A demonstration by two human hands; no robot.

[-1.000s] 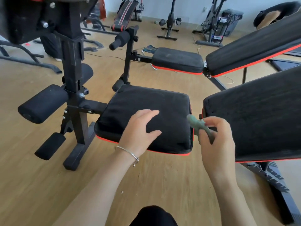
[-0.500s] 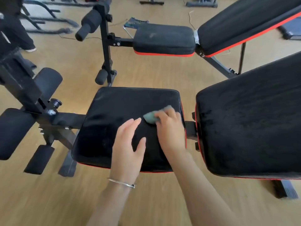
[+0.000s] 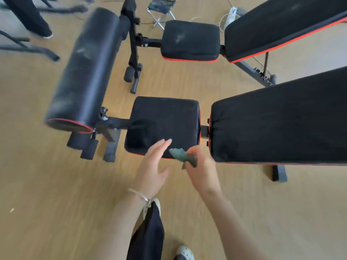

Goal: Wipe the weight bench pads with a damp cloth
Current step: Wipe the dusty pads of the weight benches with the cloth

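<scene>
Right hand [image 3: 201,170] pinching a crumpled green cloth [image 3: 183,157] at the near right corner of the black seat pad [image 3: 163,124]; left hand [image 3: 153,166], fingers straight, over the pad's near edge.

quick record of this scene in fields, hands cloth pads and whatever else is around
left hand: open, fingers straight, over the seat pad's near edge
right hand: holds the green cloth by the seat pad's near right corner
cloth contact: cannot tell if it touches the pad
back pad: right of the seat pad, a gap between
second bench: behind, on the wood floor
folding stool: far, beyond the second bench
</scene>
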